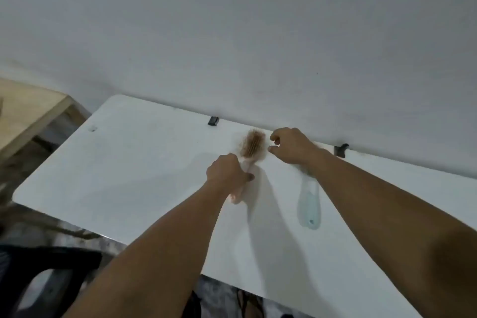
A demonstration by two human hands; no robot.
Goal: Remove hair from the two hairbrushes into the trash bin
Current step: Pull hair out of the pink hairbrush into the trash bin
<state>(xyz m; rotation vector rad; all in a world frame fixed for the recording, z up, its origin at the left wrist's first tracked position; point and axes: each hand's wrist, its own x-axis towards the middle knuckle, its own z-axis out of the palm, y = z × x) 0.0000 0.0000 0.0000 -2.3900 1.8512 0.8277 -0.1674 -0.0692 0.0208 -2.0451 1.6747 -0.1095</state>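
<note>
We see two brushes on a white table (134, 162) pushed against a pale wall (232, 33). Two dark clips (213, 120) sit on the table's far edge. At the left stands a wooden piece of furniture (31, 111), and a dark chair (51, 279) shows below the table's near edge.

Our left hand (227, 173) is closed around the handle of the pink brush (249, 152), whose head, matted with brown hair (254, 142), points toward the wall. Our right hand (291, 146) hovers just right of that head, thumb and forefinger curled with a narrow gap, gripping nothing we can make out.

Our right wrist stands in the way of the blue brush (308, 204): only its handle shows, lying flat. We see no bin. The whole view is soft and blurred.
</note>
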